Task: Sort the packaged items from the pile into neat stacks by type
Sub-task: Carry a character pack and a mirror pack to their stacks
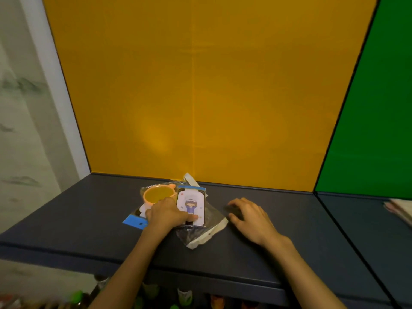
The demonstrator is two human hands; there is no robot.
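Observation:
A small pile of packaged items lies on the dark grey table (pixel 256 253) near the yellow back wall. On top is a white card pack with a cartoon figure (pixel 191 205). To its left is a clear pack holding an orange cup-shaped item (pixel 158 194). A blue header card (pixel 133 221) pokes out at the pile's lower left. A clear bag with a white edge (pixel 204 234) lies underneath, toward me. My left hand (pixel 166 214) rests on the pile, its thumb pressing the cartoon pack's lower edge. My right hand (pixel 249 217) lies flat on the table right of the pile, fingers spread, holding nothing.
A yellow panel stands behind the table and a green panel (pixel 367 108) at the right. Pale stacked items (pixel 400 209) sit at the far right edge. Below the table's front edge, several bottles (pixel 185 296) show.

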